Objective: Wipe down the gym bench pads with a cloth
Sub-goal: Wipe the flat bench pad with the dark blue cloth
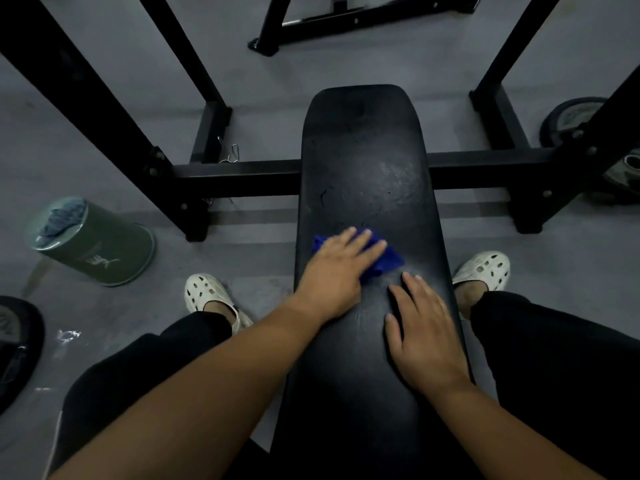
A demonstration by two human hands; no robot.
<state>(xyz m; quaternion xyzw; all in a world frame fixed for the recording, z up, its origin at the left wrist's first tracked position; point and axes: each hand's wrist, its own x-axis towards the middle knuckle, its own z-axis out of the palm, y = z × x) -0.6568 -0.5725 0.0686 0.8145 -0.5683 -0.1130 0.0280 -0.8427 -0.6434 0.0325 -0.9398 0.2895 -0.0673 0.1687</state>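
A person straddles a black bench pad (363, 161), the left hand (337, 268) pressing a blue cloth (388, 259) onto it and the right hand (426, 337) lying flat just beside.

Most of the cloth is hidden under the left palm and straight, close-set fingers, and only crumpled bright-blue edges show past the fingertips and on the right. The right hand's fingers are spread, holding nothing. The cloth sits about midway along the pad. The pad's near end is cut off by the frame, and the dim light blurs its surface, though a dull, speckled grey patch shows beyond the cloth. A black rack frame (242, 171) crosses under the pad. A green bucket (100, 244) holding fabric stands on the floor to the left.
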